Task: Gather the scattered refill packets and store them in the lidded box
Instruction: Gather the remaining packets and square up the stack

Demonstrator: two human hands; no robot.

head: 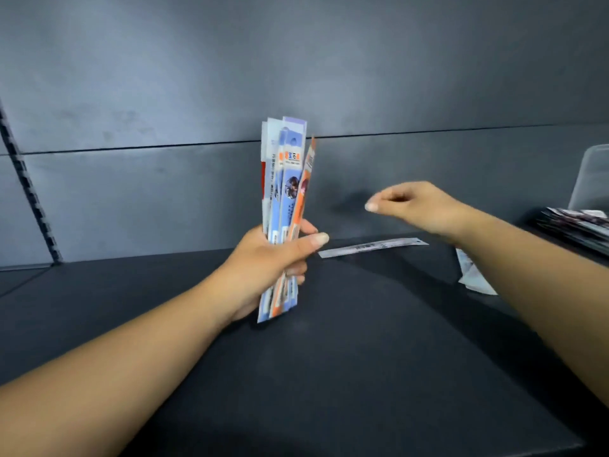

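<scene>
My left hand [273, 262] grips a bundle of several long, narrow refill packets [286, 179], blue, white and orange, held upright above the dark shelf [329, 357]. My right hand [415, 206] hovers to the right of the bundle with fingers loosely curled and nothing in it. A single pale packet [372, 247] lies flat on the shelf below that hand. More packets [474, 275] show partly under my right forearm. A clear lidded box [591, 179] stands at the far right edge, with only part of it in view.
A stack of dark printed packets [580, 225] lies at the right beside the clear box. A dark grey back wall [296, 77] closes the shelf behind. A perforated metal upright [29, 189] runs along the left.
</scene>
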